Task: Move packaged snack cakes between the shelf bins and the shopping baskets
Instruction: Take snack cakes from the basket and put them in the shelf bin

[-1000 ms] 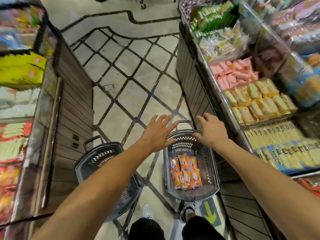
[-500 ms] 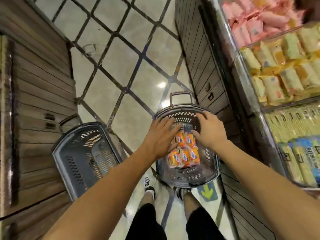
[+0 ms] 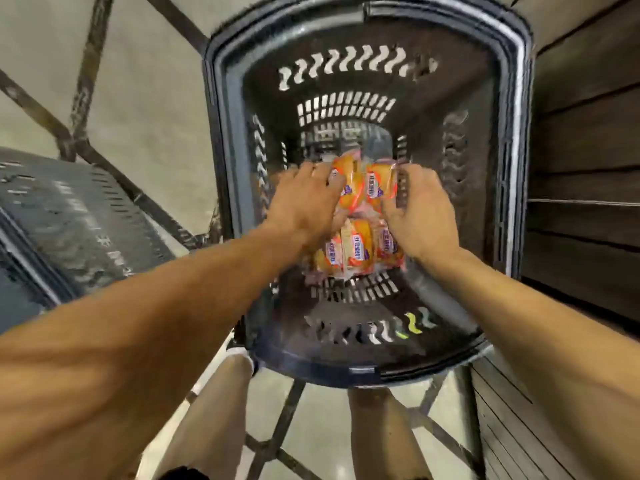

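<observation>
Several orange-wrapped snack cakes (image 3: 350, 251) lie on the floor of a dark plastic shopping basket (image 3: 516, 140) straight below me. Two more packs (image 3: 366, 186) sit at the far end of the pile, pressed between my hands. My left hand (image 3: 304, 202) curls onto the left pack from the left side. My right hand (image 3: 417, 211) closes against the right pack from the right side. Both forearms reach down into the basket. The image is blurred, so the fingertips are unclear.
A second dark basket (image 3: 69, 220) stands on the floor to the left, its inside showing no goods. Wooden shelf panelling (image 3: 585, 168) runs along the right. Tiled floor (image 3: 138, 81) with dark diagonal lines lies beyond, and my legs (image 3: 214, 410) show below the basket.
The view has dropped close over the right basket. Both hands went from its far rim down inside and closed in on the far packs of cakes.
</observation>
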